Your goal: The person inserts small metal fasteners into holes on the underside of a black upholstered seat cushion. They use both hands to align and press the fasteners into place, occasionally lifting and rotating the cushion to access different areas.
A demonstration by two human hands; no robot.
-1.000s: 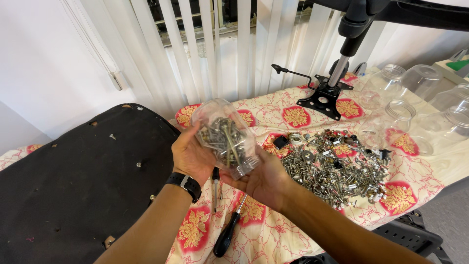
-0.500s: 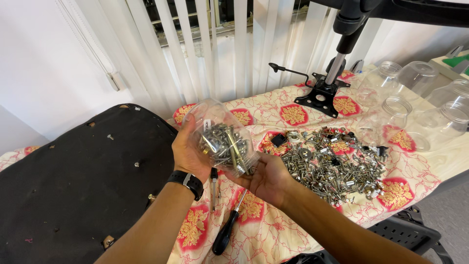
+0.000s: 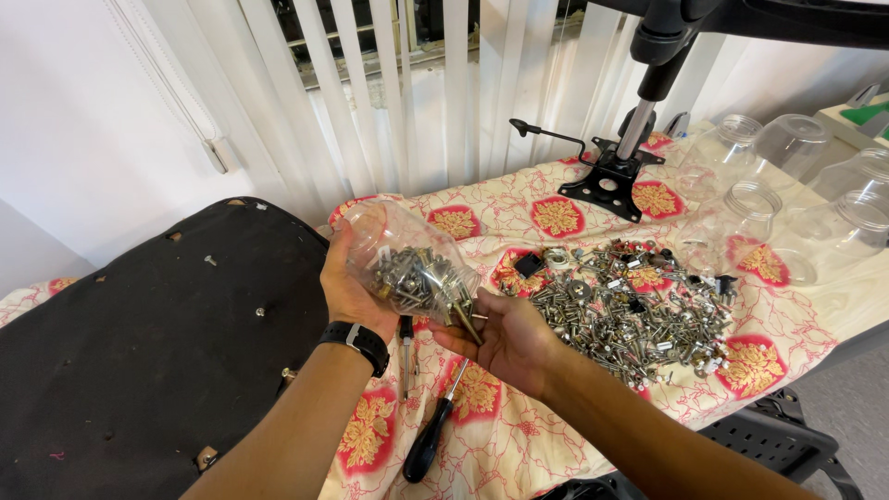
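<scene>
Over the patterned cloth point(image 3: 556, 435) I have my left hand point(image 3: 350, 285) wrapped around a clear plastic jar point(image 3: 403, 255), fingers curled behind its wall and thumb along the near side, so the hand is closed on it. I hold the jar tilted, its mouth pointing down and to the right, and a load of metal screws and bolts point(image 3: 417, 278) has gathered toward that mouth. My right hand point(image 3: 505, 338) sits just below and beside the jar's opening, palm up and cupped, fingers loosely spread; it grips nothing, though a long bolt point(image 3: 466, 324) sticks out of the jar's mouth and touches the palm's edge. Further right on the cloth lies a broad pile of loose hardware point(image 3: 630, 315), well apart from both hands. Between my forearms a black-handled screwdriver point(image 3: 431, 435) lies on the cloth, untouched. Left of my left arm is a black seat pad point(image 3: 139, 352), its underside up. Behind the pile stand a black chair mechanism point(image 3: 611, 181) and several empty clear jars point(image 3: 759, 199).
</scene>
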